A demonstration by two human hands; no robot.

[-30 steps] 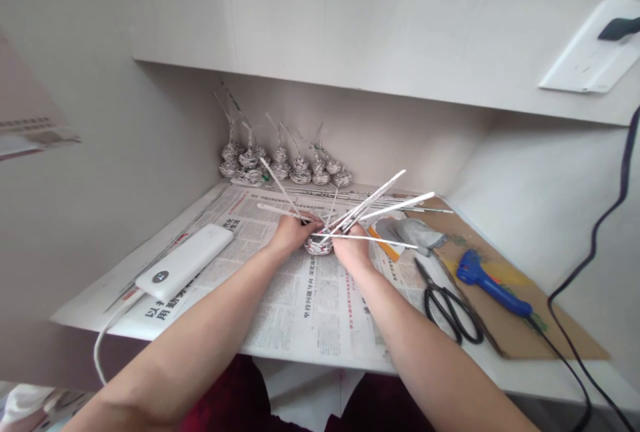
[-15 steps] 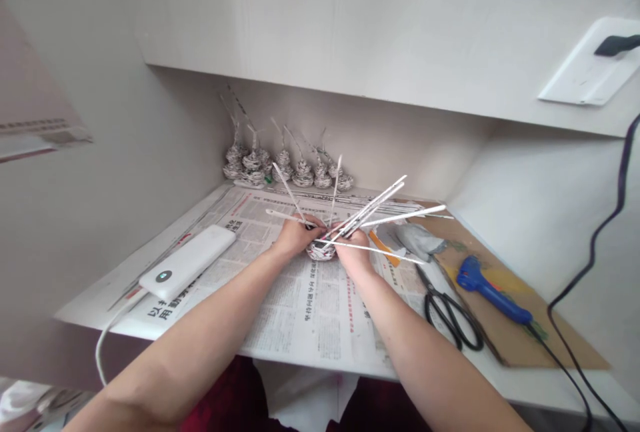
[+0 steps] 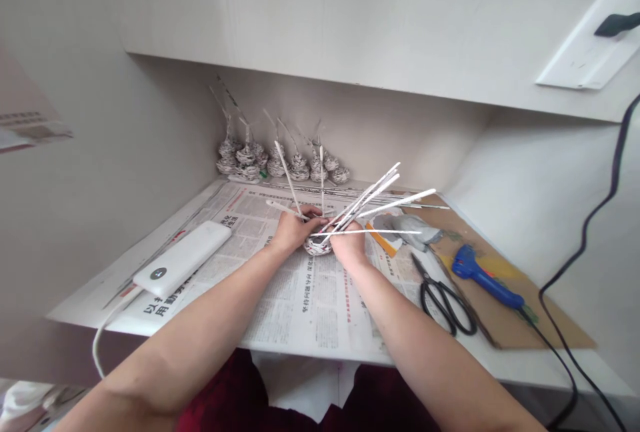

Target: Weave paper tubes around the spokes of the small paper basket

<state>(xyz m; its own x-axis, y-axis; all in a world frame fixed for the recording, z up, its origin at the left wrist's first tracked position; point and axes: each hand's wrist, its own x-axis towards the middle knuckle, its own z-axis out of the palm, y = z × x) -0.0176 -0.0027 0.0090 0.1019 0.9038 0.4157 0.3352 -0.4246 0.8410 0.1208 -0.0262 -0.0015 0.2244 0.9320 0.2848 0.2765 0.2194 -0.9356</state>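
Between my hands is a small round basket (image 3: 318, 246) woven from rolled newspaper strips, resting on or just above the newspaper. Several white paper sticks (image 3: 373, 195) stick out of it, upward and to the right. My left hand (image 3: 299, 227) grips its left rim, thumb over the edge and fingers curled behind. On the right side, my right hand (image 3: 349, 240) is closed around the wall and the base of the sticks; its fingertips are mostly hidden behind them.
Newspaper sheets (image 3: 280, 315) cover the table. A white power bank (image 3: 187, 255) lies left. On the right are black scissors (image 3: 445, 299), a blue glue gun (image 3: 485, 277) on cardboard (image 3: 545, 325), and a grey crumpled piece (image 3: 413, 229). Woven gourd shapes (image 3: 247, 162) stand along the back wall.
The basket's sticks have turned slightly, the upright ones shifting left. Both hands stay on the basket, and the whole view has shifted a little.
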